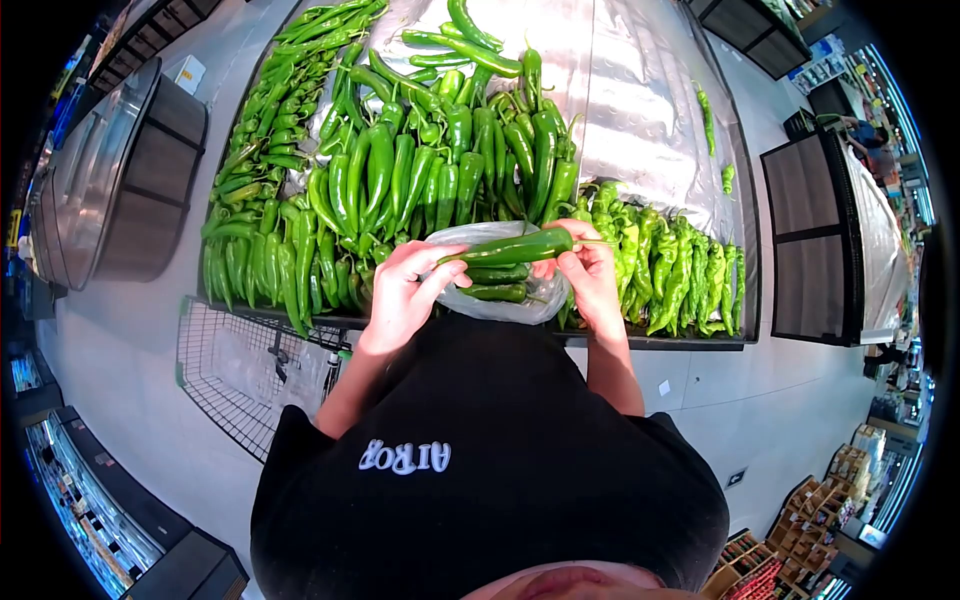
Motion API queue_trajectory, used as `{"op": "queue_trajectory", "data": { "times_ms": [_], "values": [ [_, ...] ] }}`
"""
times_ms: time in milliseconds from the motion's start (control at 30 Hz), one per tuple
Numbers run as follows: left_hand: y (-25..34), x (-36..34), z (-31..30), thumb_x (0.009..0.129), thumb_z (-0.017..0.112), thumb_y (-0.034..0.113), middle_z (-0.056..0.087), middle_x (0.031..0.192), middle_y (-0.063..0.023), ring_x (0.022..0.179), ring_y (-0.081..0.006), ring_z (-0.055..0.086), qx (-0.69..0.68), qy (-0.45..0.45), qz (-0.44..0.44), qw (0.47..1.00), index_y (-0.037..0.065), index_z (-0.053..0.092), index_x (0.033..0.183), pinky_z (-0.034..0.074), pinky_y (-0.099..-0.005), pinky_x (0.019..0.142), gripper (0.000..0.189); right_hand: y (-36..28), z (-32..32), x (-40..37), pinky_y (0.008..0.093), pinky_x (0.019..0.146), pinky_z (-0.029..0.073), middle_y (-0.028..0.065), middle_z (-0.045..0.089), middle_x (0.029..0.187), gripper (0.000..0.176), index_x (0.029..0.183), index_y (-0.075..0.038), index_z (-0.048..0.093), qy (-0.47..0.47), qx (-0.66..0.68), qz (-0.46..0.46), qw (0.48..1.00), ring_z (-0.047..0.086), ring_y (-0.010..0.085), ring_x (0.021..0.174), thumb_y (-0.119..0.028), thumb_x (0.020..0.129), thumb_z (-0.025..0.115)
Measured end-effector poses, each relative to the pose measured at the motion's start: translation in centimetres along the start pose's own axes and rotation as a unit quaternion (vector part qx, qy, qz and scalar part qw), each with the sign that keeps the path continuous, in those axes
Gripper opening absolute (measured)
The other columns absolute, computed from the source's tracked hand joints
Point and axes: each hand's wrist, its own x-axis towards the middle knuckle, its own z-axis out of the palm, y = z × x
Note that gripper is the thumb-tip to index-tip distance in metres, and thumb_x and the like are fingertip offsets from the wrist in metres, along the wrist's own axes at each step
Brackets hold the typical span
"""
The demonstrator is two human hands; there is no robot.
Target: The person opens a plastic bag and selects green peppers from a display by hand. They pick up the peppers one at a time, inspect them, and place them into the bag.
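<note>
A long green chili pepper lies level between my two hands, above a clear plastic bag. My left hand pinches its tip end. Near the stem end, the fingers of my right hand are closed on the same pepper. Inside the bag, below it, several more green peppers lie side by side. Just beyond the bag, rows of smooth green peppers fill the display stand, and wrinkled lighter green peppers hang along its front right edge.
A wire shopping cart stands at the left against the stand's front edge. Thinner green peppers are heaped at the stand's left. Silvery lining shows at right. A dark bin-like stand is farther left, another display right.
</note>
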Motion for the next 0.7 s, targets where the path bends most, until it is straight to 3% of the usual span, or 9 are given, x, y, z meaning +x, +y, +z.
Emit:
{"op": "queue_trajectory", "data": {
  "times_ms": [100, 200, 300, 333, 433, 467, 533, 600, 700],
  "values": [
    [0.7, 0.2, 0.0, 0.093, 0.071, 0.005, 0.074, 0.1, -0.0117, 0.097, -0.0201, 0.07, 0.015, -0.036, -0.071, 0.997, -0.001, 0.072, 0.115, 0.051, -0.0314, 0.09, 0.022, -0.8, 0.5, -0.1, 0.0266, 0.072, 0.055, 0.0056, 0.071, 0.097, 0.034, 0.124, 0.002, 0.063, 0.026, -0.019, 0.005, 0.999, 0.066, 0.0097, 0.079, -0.004, 0.092, 0.073],
    [0.1, 0.7, -0.1, 0.09, 0.076, 0.019, 0.073, 0.105, -0.0137, 0.099, -0.0283, 0.066, 0.227, 0.035, 0.082, 0.97, -0.002, 0.065, 0.126, 0.051, -0.0398, 0.091, 0.043, -0.7, -0.2, -0.2, 0.0231, 0.071, 0.051, 0.0025, 0.07, 0.096, 0.033, 0.119, 0.0, 0.066, 0.073, -0.131, -0.054, 0.987, 0.063, 0.0078, 0.08, -0.003, 0.089, 0.077],
    [-0.6, 0.3, -0.1, 0.086, 0.079, 0.026, 0.07, 0.112, -0.0195, 0.111, -0.0346, 0.062, 0.409, 0.108, 0.089, 0.902, -0.003, 0.053, 0.137, 0.049, -0.0447, 0.097, 0.064, -1.2, -0.4, -0.4, 0.0241, 0.073, 0.05, 0.0037, 0.072, 0.097, 0.021, 0.104, 0.001, 0.07, 0.092, -0.276, -0.042, 0.956, 0.064, 0.0084, 0.082, -0.006, 0.087, 0.079],
    [-1.2, 0.2, -0.5, 0.086, 0.08, 0.028, 0.071, 0.1, -0.0197, 0.099, -0.0359, 0.067, 0.427, 0.08, 0.063, 0.898, -0.004, 0.042, 0.145, 0.052, -0.0455, 0.091, 0.077, -1.9, 0.2, -0.6, 0.0253, 0.079, 0.051, 0.0052, 0.073, 0.1, 0.018, 0.102, 0.001, 0.07, 0.078, -0.319, -0.005, 0.944, 0.065, 0.0098, 0.088, -0.006, 0.088, 0.078],
    [-0.9, 0.2, -0.9, 0.087, 0.078, 0.026, 0.072, 0.085, -0.0167, 0.082, -0.0384, 0.068, 0.279, -0.043, -0.169, 0.945, -0.004, 0.04, 0.146, 0.055, -0.0454, 0.081, 0.075, 0.0, 0.6, -1.0, 0.0287, 0.085, 0.052, 0.0108, 0.075, 0.113, 0.017, 0.101, 0.002, 0.073, 0.024, -0.307, -0.015, 0.951, 0.067, 0.0137, 0.097, -0.007, 0.089, 0.077],
    [-1.1, 0.2, -1.0, 0.091, 0.072, 0.018, 0.07, 0.074, -0.0109, 0.068, -0.0289, 0.068, 0.263, -0.048, -0.151, 0.952, -0.003, 0.037, 0.149, 0.055, -0.0384, 0.07, 0.071, 0.5, 1.3, -1.1, 0.0287, 0.084, 0.053, 0.0103, 0.074, 0.114, 0.017, 0.103, 0.002, 0.073, 0.0, -0.288, -0.003, 0.958, 0.067, 0.0135, 0.096, -0.007, 0.089, 0.076],
    [-2.7, 0.0, -0.9, 0.095, 0.066, 0.014, 0.07, 0.081, -0.0076, 0.07, -0.0179, 0.065, 0.091, -0.037, -0.154, 0.983, 0.001, 0.039, 0.15, 0.052, -0.0317, 0.068, 0.062, 1.0, 2.5, -1.1, 0.0265, 0.077, 0.052, 0.0075, 0.072, 0.113, 0.017, 0.105, -0.002, 0.074, -0.039, -0.256, 0.011, 0.966, 0.064, 0.0119, 0.085, -0.003, 0.088, 0.075],
    [-2.7, 0.1, -1.1, 0.099, 0.057, 0.005, 0.069, 0.089, -0.0029, 0.076, -0.0052, 0.059, -0.086, -0.041, -0.174, 0.98, 0.003, 0.041, 0.151, 0.047, -0.0229, 0.069, 0.055, 1.6, 2.2, -1.3, 0.0253, 0.072, 0.05, 0.0066, 0.07, 0.108, 0.018, 0.105, -0.003, 0.074, 0.006, -0.334, -0.003, 0.942, 0.061, 0.0113, 0.078, -0.001, 0.087, 0.075],
    [-3.2, 0.4, -1.7, 0.096, 0.059, 0.001, 0.07, 0.096, -0.0065, 0.076, -0.0064, 0.059, -0.213, -0.021, -0.168, 0.962, 0.002, 0.036, 0.153, 0.049, -0.0229, 0.071, 0.062, 1.9, 0.6, -1.2, 0.0256, 0.064, 0.048, 0.006, 0.067, 0.097, 0.014, 0.099, -0.003, 0.072, 0.066, -0.357, -0.062, 0.93, 0.057, 0.0114, 0.071, -0.002, 0.086, 0.077]
  ]
}}
